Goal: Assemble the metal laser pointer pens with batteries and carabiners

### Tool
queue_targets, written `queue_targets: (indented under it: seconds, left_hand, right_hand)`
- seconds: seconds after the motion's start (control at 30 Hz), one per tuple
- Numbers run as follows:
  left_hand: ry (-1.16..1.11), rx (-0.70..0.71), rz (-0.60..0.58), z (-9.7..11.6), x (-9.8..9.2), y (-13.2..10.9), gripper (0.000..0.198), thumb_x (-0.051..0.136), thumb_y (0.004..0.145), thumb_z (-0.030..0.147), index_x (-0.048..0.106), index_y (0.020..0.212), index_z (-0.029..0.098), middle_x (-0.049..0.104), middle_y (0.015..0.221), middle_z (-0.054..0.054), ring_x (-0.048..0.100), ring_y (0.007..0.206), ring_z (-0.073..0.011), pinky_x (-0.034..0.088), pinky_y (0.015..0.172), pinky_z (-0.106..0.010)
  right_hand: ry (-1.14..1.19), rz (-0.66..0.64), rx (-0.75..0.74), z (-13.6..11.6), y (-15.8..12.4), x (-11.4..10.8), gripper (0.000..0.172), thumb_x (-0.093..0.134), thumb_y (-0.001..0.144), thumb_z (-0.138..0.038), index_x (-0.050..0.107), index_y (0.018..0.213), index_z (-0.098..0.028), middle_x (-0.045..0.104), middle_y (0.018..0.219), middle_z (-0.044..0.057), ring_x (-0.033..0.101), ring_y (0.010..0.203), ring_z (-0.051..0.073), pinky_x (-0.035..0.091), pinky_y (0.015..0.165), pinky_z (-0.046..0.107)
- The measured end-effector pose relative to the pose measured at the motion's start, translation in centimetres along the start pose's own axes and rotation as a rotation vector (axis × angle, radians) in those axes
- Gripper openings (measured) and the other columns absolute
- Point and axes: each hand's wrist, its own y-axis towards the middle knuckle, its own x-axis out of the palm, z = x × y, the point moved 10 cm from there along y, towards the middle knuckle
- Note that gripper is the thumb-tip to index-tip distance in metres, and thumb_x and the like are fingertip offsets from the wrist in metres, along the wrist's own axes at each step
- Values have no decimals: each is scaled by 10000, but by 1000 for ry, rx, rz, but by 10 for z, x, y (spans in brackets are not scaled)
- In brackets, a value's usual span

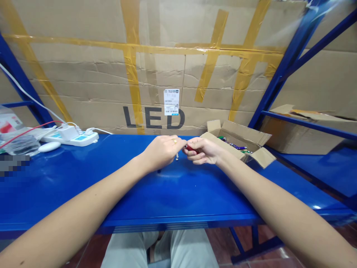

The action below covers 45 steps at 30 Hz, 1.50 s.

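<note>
Above the middle of the blue table, my two hands meet at the fingertips. My right hand (pixel 205 150) is closed around a small red cylinder (pixel 192 149) whose dark end faces left. My left hand (pixel 163 152), a ring on one finger, is closed with its back toward me. Its thumb and fingertips press together against the cylinder's end; anything between them is hidden. Several small shiny silver pieces (pixel 176 157) show in a short row just under the left fingers. A tiny dark piece (pixel 159 171) is partly visible below the left hand.
An open cardboard box (pixel 237 136) of colourful slim items stands right of my hands. At left are a white power strip (pixel 83 138) with plugs and cables, and a plastic bag (pixel 16 130). A large taped carton (pixel 111 85) walls off the back; blue posts (pixel 279 74) frame it.
</note>
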Motion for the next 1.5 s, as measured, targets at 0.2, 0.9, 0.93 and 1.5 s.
queue_targets:
  seconds: [0.2, 0.9, 0.93, 1.5]
  left_hand:
    - [-143, -204, 222, -23, -6, -8, 285, 474, 969, 212, 616, 1201, 125, 707, 1029, -118, 629, 949, -210, 526, 845, -370]
    - [-102, -317, 155, -52, -5, -14, 642, 751, 714, 571, 590, 1121, 102, 675, 1057, -168, 620, 996, -316, 466, 888, -443]
    - [-106, -313, 157, -52, -4, -15, 645, 754, 709, 575, 591, 1120, 105, 677, 1061, -168, 621, 997, -316, 465, 892, -445]
    - [-371, -456, 130, -64, 5, -20, 624, 796, 681, 485, 569, 1153, 146, 681, 1069, -130, 633, 1013, -284, 491, 896, -429]
  right_hand:
    - [-86, 308, -370, -30, 2, -9, 200, 705, 826, -271, 581, 720, -155, 557, 677, 4, 527, 637, 115, 449, 615, 254]
    - [-1775, 721, 82, -37, -16, -35, 148, 649, 796, -245, 717, 692, -164, 674, 843, 141, 582, 817, 254, 419, 706, 344]
    - [-1790, 696, 110, -33, -15, -35, 136, 657, 782, -247, 716, 691, -165, 678, 832, 138, 584, 798, 248, 408, 682, 333]
    - [-1571, 679, 64, -33, -9, -25, 117, 619, 789, -178, 597, 674, -178, 696, 778, 87, 612, 720, 198, 401, 623, 283]
